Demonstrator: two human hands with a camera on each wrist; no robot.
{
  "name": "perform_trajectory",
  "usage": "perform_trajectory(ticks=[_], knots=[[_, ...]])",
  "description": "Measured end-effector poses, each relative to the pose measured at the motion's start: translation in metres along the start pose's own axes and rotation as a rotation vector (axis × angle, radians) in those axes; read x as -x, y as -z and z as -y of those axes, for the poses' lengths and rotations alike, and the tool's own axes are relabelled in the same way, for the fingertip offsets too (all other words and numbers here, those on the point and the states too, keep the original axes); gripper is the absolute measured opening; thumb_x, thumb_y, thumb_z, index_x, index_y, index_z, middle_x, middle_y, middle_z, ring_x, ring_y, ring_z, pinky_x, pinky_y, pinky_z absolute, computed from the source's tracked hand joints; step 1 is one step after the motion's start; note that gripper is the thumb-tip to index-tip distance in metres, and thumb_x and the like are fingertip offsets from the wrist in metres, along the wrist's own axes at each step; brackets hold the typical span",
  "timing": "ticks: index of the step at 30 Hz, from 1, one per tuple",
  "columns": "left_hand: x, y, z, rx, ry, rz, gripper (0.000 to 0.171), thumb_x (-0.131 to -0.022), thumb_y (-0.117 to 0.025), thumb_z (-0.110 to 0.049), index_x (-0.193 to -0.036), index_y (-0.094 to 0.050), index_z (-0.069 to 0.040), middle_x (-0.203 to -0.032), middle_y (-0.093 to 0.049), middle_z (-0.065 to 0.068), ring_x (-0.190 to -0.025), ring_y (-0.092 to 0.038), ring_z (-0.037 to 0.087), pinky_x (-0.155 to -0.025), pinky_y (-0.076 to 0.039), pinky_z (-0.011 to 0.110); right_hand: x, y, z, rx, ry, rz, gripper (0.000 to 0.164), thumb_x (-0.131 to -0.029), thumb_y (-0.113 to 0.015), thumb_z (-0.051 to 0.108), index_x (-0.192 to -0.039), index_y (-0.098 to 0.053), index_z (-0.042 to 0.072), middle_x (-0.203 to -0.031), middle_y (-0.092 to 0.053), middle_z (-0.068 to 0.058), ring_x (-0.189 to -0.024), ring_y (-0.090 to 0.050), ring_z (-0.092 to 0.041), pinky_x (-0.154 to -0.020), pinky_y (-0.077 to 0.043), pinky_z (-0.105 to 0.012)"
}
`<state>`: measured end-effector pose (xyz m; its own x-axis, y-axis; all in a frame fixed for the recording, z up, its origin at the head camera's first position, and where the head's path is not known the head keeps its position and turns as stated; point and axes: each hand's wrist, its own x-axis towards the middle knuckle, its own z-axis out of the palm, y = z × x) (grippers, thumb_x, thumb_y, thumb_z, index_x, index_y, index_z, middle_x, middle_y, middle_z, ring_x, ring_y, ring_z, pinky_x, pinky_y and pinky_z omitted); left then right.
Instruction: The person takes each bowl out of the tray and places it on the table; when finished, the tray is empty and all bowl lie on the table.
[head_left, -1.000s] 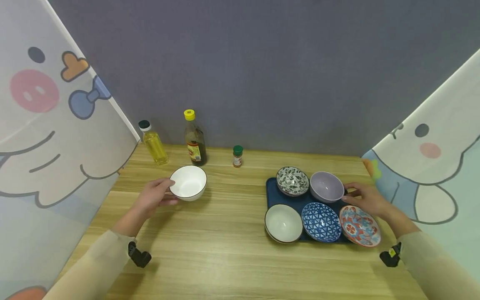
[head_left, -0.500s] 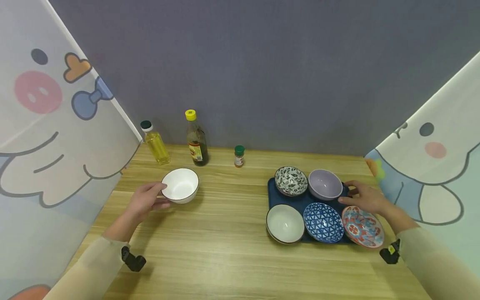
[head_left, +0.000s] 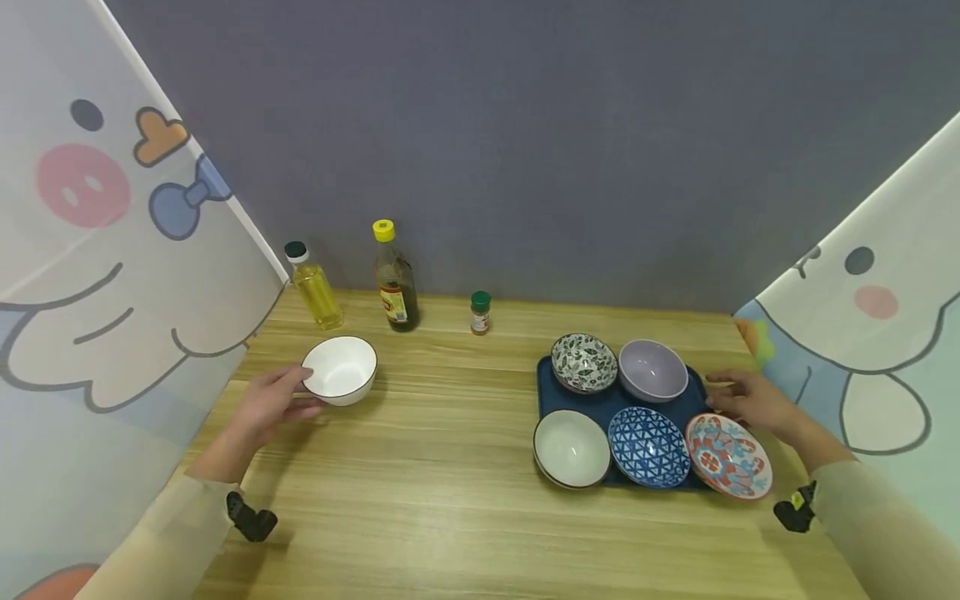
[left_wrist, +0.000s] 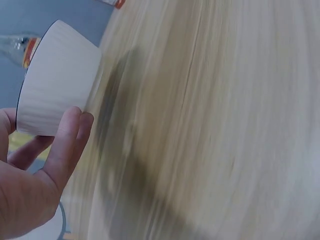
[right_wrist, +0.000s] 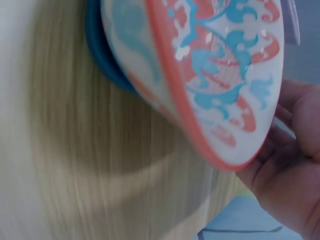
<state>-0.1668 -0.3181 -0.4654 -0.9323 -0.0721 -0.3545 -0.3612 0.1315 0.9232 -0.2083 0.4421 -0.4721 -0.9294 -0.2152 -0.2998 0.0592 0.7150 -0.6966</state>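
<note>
On the left, my left hand [head_left: 266, 407] pinches the rim of a plain white bowl [head_left: 341, 372], thumb over the edge and fingers beneath. The left wrist view shows the fingertips against the underside of this bowl [left_wrist: 60, 82], close over the table. My right hand [head_left: 759, 407] hovers with loosely bent fingers just past the right end of a dark blue tray [head_left: 552, 393], holding nothing. Nearest to it are a lavender bowl [head_left: 652, 372] and a tilted red-and-blue patterned bowl [head_left: 727, 457], which partly hides the hand in the right wrist view.
Also on the tray are a leaf-patterned bowl [head_left: 584, 364], a white bowl with a dark rim [head_left: 572, 450] and a blue patterned bowl [head_left: 648, 447]. Along the back stand an oil bottle [head_left: 318, 296], a dark sauce bottle [head_left: 397, 292] and a green-capped spice jar [head_left: 480, 314].
My left hand has carried the white bowl leftward. My right hand has drawn back to the right, away from the lavender bowl and the tray's end.
</note>
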Motion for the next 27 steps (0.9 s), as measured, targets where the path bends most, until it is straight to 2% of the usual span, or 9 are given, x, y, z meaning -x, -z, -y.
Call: perform_trajectory(ticks=[5, 8, 17, 27], knots=[[-0.005, 0.013, 0.003, -0.020, 0.004, 0.013, 0.076, -0.110, -0.047, -0.035, -0.157, -0.015, 0.016, -0.113, -0.059, 0.013, -0.089, -0.075, 0.015, -0.087, -0.063, 0.035, 0.000, 0.000, -0.006, 0.017, -0.003, 0.013, 0.055, -0.103, -0.061, 0.013, -0.145, -0.042, -0.017, -0.121, -0.065, -0.036, -0.087, -0.072, -0.013, -0.067, -0.064, -0.033], [-0.007, 0.023, 0.007, -0.007, -0.007, 0.015, 0.076, -0.110, -0.047, -0.033, -0.156, -0.013, 0.017, -0.114, -0.060, 0.014, -0.090, -0.075, 0.017, -0.089, -0.063, 0.038, -0.002, 0.000, -0.009, 0.037, -0.002, 0.015, 0.053, -0.102, -0.063, 0.013, -0.142, -0.047, -0.016, -0.118, -0.067, -0.032, -0.089, -0.069, -0.011, -0.068, -0.064, -0.032], [-0.013, 0.043, 0.014, 0.028, -0.034, 0.013, 0.076, -0.110, -0.049, -0.028, -0.158, -0.008, 0.014, -0.110, -0.066, 0.008, -0.089, -0.075, 0.014, -0.090, -0.063, 0.038, -0.007, 0.002, -0.013, 0.015, -0.021, 0.016, 0.055, -0.096, -0.067, 0.006, -0.143, -0.048, -0.013, -0.121, -0.066, -0.033, -0.096, -0.071, -0.021, -0.072, -0.064, -0.031], [-0.018, 0.049, 0.016, 0.007, -0.008, 0.013, 0.076, -0.111, -0.047, -0.029, -0.160, -0.005, 0.011, -0.106, -0.066, 0.004, -0.089, -0.075, 0.014, -0.090, -0.063, 0.038, -0.009, 0.003, -0.014, 0.019, -0.024, 0.018, 0.055, -0.093, -0.066, 0.003, -0.142, -0.048, -0.014, -0.120, -0.066, -0.032, -0.099, -0.070, -0.028, -0.073, -0.063, -0.031]])
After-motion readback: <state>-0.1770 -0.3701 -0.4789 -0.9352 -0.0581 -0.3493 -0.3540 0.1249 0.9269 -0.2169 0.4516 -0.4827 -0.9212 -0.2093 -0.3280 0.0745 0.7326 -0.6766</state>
